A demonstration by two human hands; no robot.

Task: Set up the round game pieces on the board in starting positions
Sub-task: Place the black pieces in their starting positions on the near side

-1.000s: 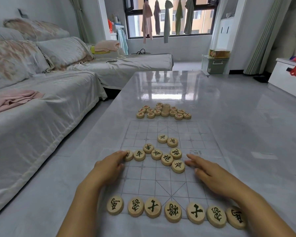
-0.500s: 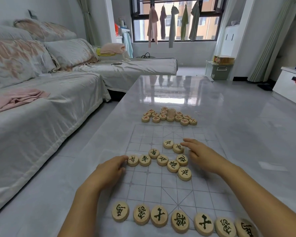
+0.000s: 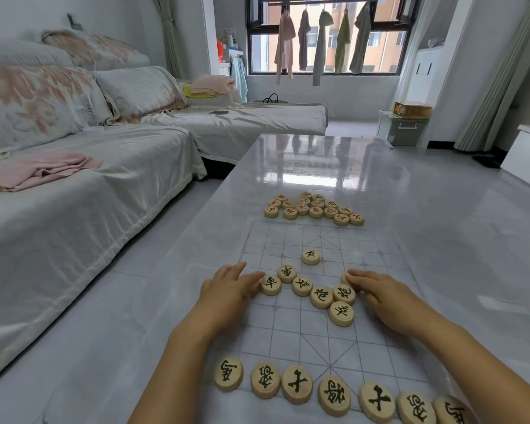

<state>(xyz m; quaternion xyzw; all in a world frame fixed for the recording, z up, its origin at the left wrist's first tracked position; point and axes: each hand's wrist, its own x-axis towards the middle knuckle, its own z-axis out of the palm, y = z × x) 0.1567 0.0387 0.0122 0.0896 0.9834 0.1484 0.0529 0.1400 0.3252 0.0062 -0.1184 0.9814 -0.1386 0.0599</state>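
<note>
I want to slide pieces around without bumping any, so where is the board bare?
Bare grid lies between the near row and the middle cluster, and between the lone piece and the red pile. Crowded between the left hand and right hand.

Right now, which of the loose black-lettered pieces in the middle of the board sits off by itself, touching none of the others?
The farthest one, alone beyond the cluster toward the red-lettered pile; the rest bunch together between the hands.

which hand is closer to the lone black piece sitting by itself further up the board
Right, narrowly. The lone piece lies beyond both hands, roughly between them. The right hand has fingertips just below and right of it; the left hand sits farther, lower left.
</note>
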